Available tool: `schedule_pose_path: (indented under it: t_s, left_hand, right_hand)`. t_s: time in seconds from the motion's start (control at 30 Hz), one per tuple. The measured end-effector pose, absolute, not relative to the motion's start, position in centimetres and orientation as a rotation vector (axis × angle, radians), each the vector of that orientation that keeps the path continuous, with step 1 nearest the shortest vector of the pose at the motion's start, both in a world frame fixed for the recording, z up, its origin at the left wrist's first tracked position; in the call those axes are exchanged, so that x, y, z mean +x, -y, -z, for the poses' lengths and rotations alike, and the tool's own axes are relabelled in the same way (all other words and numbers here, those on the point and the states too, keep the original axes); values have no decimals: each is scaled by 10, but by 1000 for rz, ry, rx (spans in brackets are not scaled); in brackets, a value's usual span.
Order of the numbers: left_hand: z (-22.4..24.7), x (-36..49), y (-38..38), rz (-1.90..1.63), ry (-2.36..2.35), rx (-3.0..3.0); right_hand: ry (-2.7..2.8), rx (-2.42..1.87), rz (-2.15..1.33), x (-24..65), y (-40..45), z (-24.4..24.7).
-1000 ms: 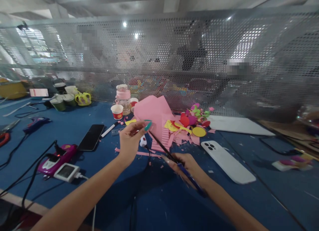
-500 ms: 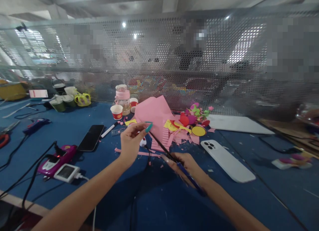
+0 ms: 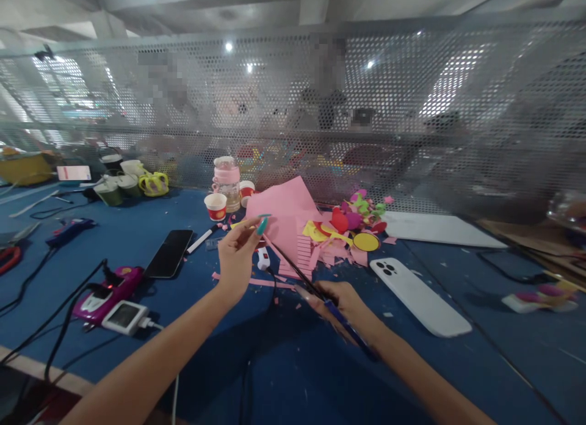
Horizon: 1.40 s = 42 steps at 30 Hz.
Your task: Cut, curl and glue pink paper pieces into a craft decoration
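Note:
My left hand (image 3: 235, 257) is raised over the desk, thumb and fingertips closed in a pinch. Teal shows at its fingertips, either long nails or a small piece; I cannot tell which. My right hand (image 3: 341, 306) grips scissors (image 3: 295, 266) with dark blades and a blue handle. The blade tips point up and left, close to my left fingertips. Behind them lies a large pink paper sheet (image 3: 279, 211). A pink piece with printed lines (image 3: 303, 254) rests in front of it, and pink paper scraps (image 3: 332, 252) lie to the right.
Left are a black phone (image 3: 169, 254), a marker (image 3: 201, 240), a purple power strip (image 3: 107, 294) and cables. Paper cups (image 3: 215, 207) and a pink-lidded bottle (image 3: 227, 184) stand behind. Right are colourful cut-outs (image 3: 350, 220) and a white phone (image 3: 419, 297). A perforated metal screen (image 3: 274, 119) borders the desk.
My left hand has moved slightly left and up, its fingertips drawing away from the blade tips. The right hand keeps the scissors in nearly the same place.

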<state>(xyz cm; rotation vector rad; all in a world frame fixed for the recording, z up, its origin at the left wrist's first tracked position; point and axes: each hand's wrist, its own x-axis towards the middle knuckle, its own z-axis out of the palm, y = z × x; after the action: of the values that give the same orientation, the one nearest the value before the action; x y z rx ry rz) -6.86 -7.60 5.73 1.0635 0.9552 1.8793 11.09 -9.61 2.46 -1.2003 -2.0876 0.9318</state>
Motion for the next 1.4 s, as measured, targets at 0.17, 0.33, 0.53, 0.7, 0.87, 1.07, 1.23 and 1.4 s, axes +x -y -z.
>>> schedule_pose_path:
  t_s: [0.17,0.33,0.53,0.7,0.87,1.07,1.23,1.4]
  left_hand:
    - [-55,-69,74,-1923,-983,1064]
    - [-56,-67,76,-1887,-966,1068]
    - [-56,-66,77,-1874,-979,1053]
    - [-56,-66,77,-1840,-989,1035]
    - [-56,-64,78,-1820,-984,1049]
    - [-55,-62,80,-1831,-987,1062]
    - [-53,-63,79,-1834,-994,1084]
    - [-50,-63,79,-1805,-1018,1152]
  right_hand:
    - [2085,-1233,-953,110,97,-23]
    - [2082,-1232,-919,110,97,-23]
    - [2055,-1196,-951,110,97,-21]
    - [2047,-1190,-930,110,95,-19]
    - [2043,-1209,-944,109,95,-20]
    - [2038,-1195,-924,109,95,-18]
    - [2048,-1186,-903,108,94,-17]
    - [2050,-1197,-899,108,94,-18]
